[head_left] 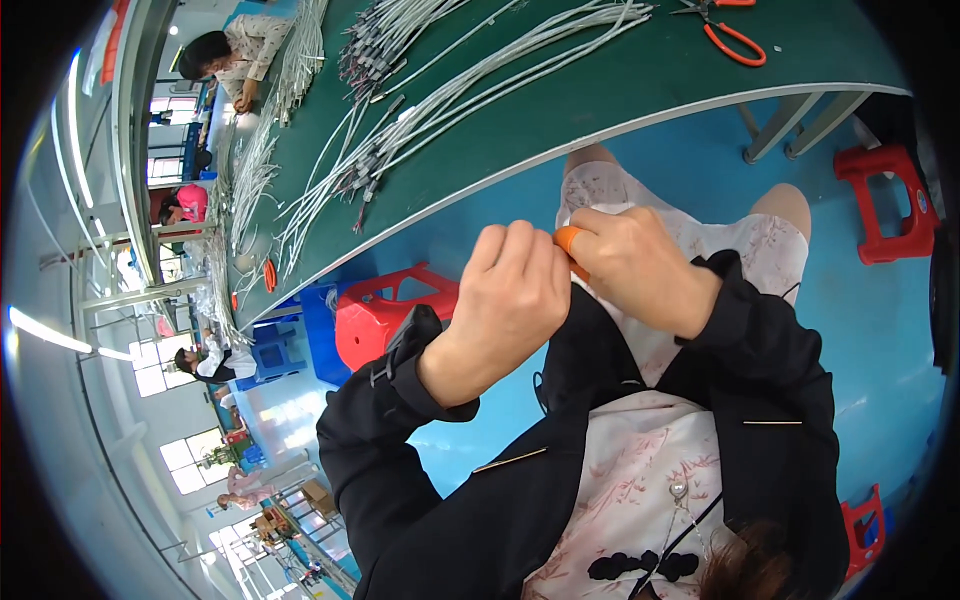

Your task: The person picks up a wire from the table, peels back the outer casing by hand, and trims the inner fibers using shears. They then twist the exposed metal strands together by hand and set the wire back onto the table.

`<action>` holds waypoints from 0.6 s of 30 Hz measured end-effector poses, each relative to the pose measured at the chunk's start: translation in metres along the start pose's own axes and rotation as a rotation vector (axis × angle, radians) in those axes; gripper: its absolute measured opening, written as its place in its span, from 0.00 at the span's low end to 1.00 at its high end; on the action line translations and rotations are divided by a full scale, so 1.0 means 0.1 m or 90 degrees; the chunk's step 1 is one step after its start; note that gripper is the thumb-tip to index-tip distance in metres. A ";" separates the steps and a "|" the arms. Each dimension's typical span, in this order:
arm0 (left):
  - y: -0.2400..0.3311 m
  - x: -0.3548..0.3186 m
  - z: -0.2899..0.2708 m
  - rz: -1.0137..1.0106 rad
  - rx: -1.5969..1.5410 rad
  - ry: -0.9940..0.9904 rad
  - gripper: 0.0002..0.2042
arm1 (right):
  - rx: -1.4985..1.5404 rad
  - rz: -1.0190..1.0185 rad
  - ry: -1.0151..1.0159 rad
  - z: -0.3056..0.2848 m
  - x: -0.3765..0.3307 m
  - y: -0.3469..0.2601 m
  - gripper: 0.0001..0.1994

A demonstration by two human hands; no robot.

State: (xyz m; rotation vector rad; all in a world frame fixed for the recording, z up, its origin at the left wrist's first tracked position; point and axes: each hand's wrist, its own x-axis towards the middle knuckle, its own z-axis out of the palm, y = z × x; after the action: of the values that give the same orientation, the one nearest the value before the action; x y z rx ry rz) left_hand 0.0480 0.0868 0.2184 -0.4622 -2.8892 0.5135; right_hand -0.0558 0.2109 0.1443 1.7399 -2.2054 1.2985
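Note:
Both my hands are raised in front of my lap, close together with their thumb sides facing. My left hand (512, 300) is curled into a fist, its fingertips hidden beneath it. Beside it, my right hand (640, 262) is also closed, fingers bent inward. A small orange piece (568, 240) shows at the right hand's fingers, between the two hands; I cannot tell whether it is a finger cover or something gripped. Whatever else the fingers hold is hidden. Ahead, the green table (560, 110) carries a bundle of white cables (480, 75) with grey connectors (368, 165).
Orange-handled pliers (735, 42) lie at the table's right. More cable bundles (300, 60) run along its left. Red stools (375, 315) stand on the blue floor, one (885, 205) at the right. Another person (240, 60) sits across the table.

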 end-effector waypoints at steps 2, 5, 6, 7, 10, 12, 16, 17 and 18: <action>-0.07 0.00 0.01 0.044 -0.126 -0.095 0.06 | 0.088 -0.074 -0.091 0.01 0.01 0.14 0.07; -0.29 0.03 0.05 0.046 -0.423 -0.189 0.06 | 0.258 -0.095 -0.170 0.02 -0.03 0.25 0.06; -0.35 0.03 0.04 0.042 -0.569 -0.233 0.06 | 0.381 -0.086 -0.201 0.02 -0.05 0.26 0.05; -0.38 0.03 0.02 0.039 -0.572 -0.237 0.06 | 0.503 -0.075 -0.230 0.02 -0.07 0.27 0.04; -0.51 0.08 -0.04 -0.189 -0.964 -0.386 0.04 | 0.690 0.044 -0.254 -0.04 -0.11 0.22 0.05; -0.47 0.08 -0.02 -0.259 -1.047 -0.362 0.04 | 0.776 0.105 -0.264 -0.08 -0.15 0.17 0.06; -0.28 0.09 0.15 -0.391 -1.153 -0.185 0.04 | 0.860 0.267 -0.161 -0.16 -0.26 0.09 0.07; -0.20 0.10 0.21 -0.398 -1.088 -0.068 0.04 | 0.881 0.313 -0.090 -0.15 -0.27 0.06 0.07; -0.13 0.13 0.26 -0.401 -1.022 0.043 0.04 | 0.899 0.362 -0.015 -0.12 -0.28 0.02 0.08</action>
State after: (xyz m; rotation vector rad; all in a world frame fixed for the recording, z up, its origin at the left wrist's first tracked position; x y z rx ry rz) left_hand 0.0271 0.0716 0.2007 0.3179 -2.4531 -1.8617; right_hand -0.0530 0.2405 0.1369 1.1197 -1.8073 3.4987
